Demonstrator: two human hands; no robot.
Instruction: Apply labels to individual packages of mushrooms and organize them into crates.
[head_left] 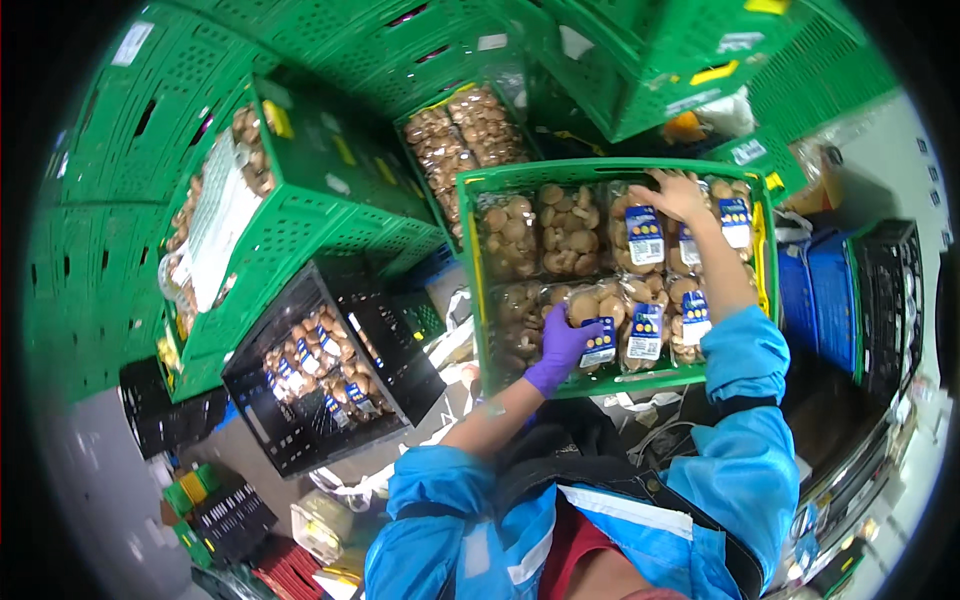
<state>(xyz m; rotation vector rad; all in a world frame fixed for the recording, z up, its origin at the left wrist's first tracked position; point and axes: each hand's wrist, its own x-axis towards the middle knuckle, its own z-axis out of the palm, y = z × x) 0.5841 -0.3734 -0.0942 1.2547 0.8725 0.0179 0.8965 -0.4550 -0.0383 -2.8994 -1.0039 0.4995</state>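
Note:
A green crate [615, 172] in front of me holds rows of clear-wrapped mushroom packs, several with blue-and-white labels. My left hand [568, 350], in a purple glove, grips a labelled mushroom pack [592, 303] in the near row, its thumb and fingers apart around the pack's near left side. Bare and reaching over the far row, my right hand [678, 198] has its fingers spread across the tops of the packs. It touches the far end of a labelled mushroom pack [645, 240]. Its palm partly hides the neighbouring packs.
On the left, a black crate [395, 345] holds more labelled mushroom packs. Green crates [330, 190] of loose-looking mushrooms are stacked behind it. Another mushroom-filled crate [470, 130] stands beyond. Blue crates [828, 290] and a black crate [888, 300] are at the right.

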